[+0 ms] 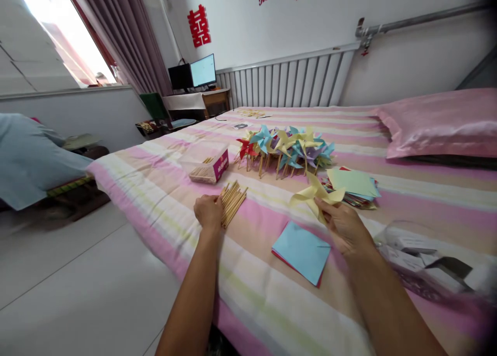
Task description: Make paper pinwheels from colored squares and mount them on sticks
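Note:
My right hand [344, 224] pinches a yellow paper pinwheel [312, 193] and holds it just above the striped bed sheet [163, 190]. At the near end of a pile of wooden sticks [232, 201], my left hand [208, 212] curls its fingers onto the sticks. Between my forearms lies a blue paper square [302, 251] on top of a red one. Behind the sticks stands a bunch of finished paper pinwheels [285, 147] in red, blue, yellow and purple.
A small open box [212, 168] with sticks sits left of the pinwheels. A stack of coloured paper [355, 186] lies to the right, with a clear plastic bag [423, 260] nearer me. A pink pillow [438, 120] is at the far right. White floor lies left of the bed.

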A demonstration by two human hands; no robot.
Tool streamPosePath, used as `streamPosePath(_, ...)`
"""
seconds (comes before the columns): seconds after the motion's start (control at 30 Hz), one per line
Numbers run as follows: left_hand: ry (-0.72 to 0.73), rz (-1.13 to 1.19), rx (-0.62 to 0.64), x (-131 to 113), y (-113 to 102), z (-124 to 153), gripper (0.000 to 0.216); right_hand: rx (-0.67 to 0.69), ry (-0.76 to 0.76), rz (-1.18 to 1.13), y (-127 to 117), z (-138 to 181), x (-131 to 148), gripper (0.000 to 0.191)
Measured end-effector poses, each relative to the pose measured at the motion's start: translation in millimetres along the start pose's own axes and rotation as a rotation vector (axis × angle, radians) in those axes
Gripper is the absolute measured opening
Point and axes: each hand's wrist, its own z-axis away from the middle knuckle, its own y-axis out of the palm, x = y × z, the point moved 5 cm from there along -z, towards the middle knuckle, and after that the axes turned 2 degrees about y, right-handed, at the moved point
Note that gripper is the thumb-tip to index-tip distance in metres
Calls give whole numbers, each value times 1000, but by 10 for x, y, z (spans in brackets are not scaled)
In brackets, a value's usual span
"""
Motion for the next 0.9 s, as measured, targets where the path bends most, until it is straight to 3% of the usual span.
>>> streamPosePath(0.2,-50,-68,114,-51,70,5,28,15,14,39,4,5,22,24)
streamPosePath(0.43,-111,-47,144,-5,96,10,23,6,28,30,54,53,12,21)
streamPosePath(0.9,-70,50,-2,21,82,48,22,29,8,44,65,48,2,22)
